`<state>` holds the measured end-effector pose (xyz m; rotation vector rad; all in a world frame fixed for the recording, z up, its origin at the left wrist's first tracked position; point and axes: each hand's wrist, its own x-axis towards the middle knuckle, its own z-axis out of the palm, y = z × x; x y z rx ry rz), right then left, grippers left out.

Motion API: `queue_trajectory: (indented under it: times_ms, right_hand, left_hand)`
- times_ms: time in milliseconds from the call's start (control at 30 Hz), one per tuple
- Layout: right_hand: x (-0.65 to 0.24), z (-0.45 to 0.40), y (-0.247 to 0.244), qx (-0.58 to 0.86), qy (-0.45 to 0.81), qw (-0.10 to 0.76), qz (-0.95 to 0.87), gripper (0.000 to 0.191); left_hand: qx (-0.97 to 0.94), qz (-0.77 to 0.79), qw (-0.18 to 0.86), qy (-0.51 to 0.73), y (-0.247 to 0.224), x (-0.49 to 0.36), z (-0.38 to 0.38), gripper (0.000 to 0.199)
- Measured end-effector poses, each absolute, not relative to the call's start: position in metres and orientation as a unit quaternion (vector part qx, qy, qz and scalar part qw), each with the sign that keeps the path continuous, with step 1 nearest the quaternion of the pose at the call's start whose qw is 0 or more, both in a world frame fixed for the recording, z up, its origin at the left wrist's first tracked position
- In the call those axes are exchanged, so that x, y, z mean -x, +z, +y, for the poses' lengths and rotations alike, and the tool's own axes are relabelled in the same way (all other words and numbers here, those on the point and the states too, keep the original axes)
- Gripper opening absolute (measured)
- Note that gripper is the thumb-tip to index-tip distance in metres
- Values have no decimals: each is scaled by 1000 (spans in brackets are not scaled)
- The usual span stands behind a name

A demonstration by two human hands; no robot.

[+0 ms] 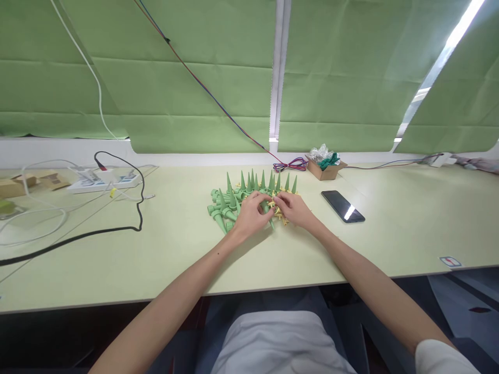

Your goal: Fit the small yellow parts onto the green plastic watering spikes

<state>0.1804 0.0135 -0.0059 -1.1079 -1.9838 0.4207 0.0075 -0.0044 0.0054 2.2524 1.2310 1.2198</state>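
1. Curling around one green spike (pixel 265 207), the left hand (pixel 251 213) pinches it between thumb and fingers, tip pointing down, to the left of the cardboard box (pixel 326 172) and nearer the person.
2. The right hand (pixel 293 209) meets it there, thumb and fingertips drawn together (I cannot tell what, if anything, sits between them).
3. Standing spikes (pixel 263 181) form a row behind the hands, left of the box; lying spikes (pixel 218 221) are heaped farther left of it.
4. Small yellow pieces (pixel 286 221) lie around the right hand, also left of the box and nearer the person.
5. The box is open at the top and holds crumpled clear plastic (pixel 321 153) and something dark green (pixel 329 162) (its bottom is hidden).
6. Coiled red and blue wire (pixel 294 164) lies just left of the box; a black phone (pixel 343 206) lies in front of it, slightly right.
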Motion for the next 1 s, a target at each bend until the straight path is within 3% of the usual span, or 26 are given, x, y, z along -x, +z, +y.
queue_trajectory:
  times_ms: [400, 667, 1000]
  right_hand:
    - [-179, 11, -3, 427, 191, 427, -774, 31]
    - [-180, 13, -6, 393, 223, 443, -774, 13]
    - [-181, 16, -10, 381, 232, 461, -767, 13]
  left_hand:
    - [-749, 454, 221, 428, 9, -8, -6, 19]
    - [-734, 469, 237, 430, 5, -6, 0, 20]
    - [-728, 466, 254, 433, 7, -6, -2, 23]
